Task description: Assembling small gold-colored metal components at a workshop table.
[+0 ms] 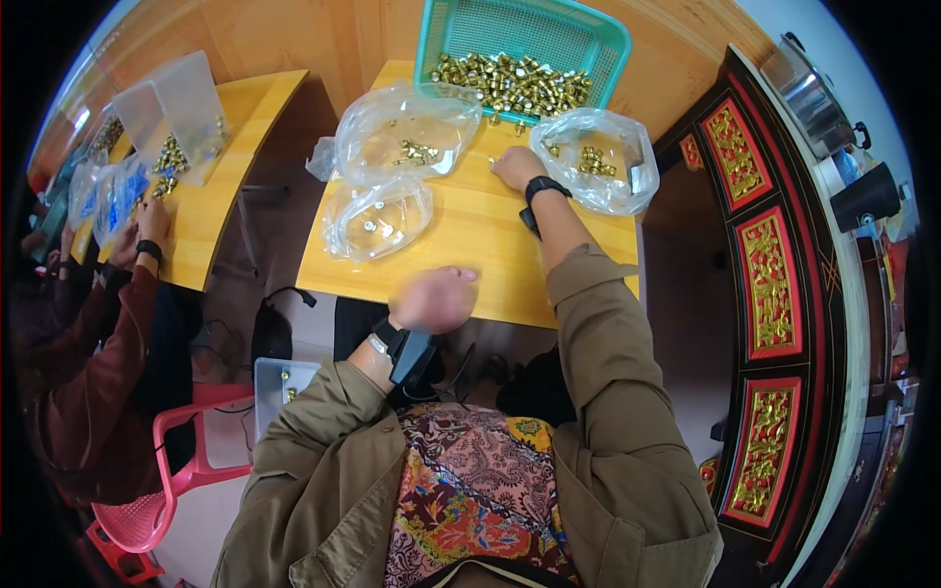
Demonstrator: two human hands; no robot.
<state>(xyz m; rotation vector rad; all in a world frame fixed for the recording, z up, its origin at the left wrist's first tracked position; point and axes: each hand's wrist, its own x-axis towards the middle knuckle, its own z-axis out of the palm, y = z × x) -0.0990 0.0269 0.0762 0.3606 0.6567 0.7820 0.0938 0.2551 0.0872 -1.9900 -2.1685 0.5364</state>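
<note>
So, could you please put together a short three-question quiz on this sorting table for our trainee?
1. True or false: the teal basket holds brass-coloured fittings.
2. How many clear plastic bags lie on the near yellow table?
3. Which hand reaches toward the loose pieces below the basket: A) left hand, B) right hand?

Key: 1 true; 2 three, namely the upper left bag, the lower left bag and the right bag; 3 B.
</note>
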